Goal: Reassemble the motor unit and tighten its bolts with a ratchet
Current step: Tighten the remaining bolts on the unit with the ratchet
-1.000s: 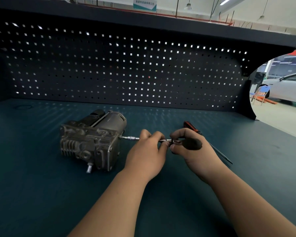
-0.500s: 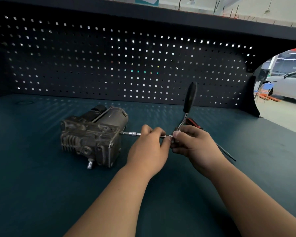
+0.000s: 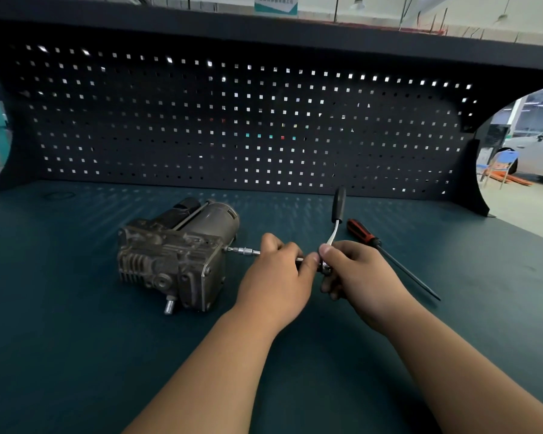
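A red-and-black-handled screwdriver with a long dark shaft lies on the dark teal bench mat just beyond the right hand, with a black perforated metal pegboard farther back.

there's one spot with lettering: a white and teal sign hanging above the bench's top shelf. it carries a single dark line of characters across its white part, and they're too blurred to read. no other text, label, brand or number can be read.
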`<action>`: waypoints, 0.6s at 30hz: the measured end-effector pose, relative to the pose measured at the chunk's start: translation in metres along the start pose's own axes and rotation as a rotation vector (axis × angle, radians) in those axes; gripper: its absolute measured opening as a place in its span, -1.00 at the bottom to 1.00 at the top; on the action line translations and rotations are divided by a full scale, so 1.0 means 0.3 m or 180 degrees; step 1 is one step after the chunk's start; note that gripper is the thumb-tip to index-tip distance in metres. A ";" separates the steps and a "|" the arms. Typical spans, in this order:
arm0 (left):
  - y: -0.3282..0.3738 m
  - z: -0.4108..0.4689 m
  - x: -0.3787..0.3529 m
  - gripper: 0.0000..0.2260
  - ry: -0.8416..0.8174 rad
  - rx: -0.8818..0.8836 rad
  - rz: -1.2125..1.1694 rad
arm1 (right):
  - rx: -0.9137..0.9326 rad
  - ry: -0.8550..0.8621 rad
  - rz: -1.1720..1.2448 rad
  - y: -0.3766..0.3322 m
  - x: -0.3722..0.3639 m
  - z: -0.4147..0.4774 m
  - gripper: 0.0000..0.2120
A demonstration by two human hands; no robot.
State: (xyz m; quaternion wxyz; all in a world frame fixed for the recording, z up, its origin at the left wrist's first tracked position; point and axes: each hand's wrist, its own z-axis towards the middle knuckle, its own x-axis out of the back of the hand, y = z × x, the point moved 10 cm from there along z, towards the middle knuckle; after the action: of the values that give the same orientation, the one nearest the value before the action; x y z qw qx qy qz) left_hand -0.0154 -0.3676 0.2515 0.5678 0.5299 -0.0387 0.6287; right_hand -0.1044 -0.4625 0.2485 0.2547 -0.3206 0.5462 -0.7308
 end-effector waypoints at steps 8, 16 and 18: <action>0.002 0.004 -0.005 -0.71 -0.0056 -0.0032 0.0181 | 0.0350 -0.0172 -0.0036 -0.043 -0.007 -0.026 -0.94; 0.002 0.007 0.002 -0.69 -0.0003 0.0024 0.0008 | 0.0934 -0.0186 -0.0788 -0.109 0.000 -0.058 -0.67; -0.001 0.005 -0.001 -0.70 -0.0025 0.0066 -0.0032 | 0.0799 -0.0073 -0.0569 -0.096 0.014 -0.050 -0.75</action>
State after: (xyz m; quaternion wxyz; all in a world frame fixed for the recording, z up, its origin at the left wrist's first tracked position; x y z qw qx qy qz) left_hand -0.0144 -0.3686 0.2518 0.5652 0.5385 -0.0317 0.6241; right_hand -0.1190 -0.4480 0.2738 0.2329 -0.3419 0.4168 -0.8094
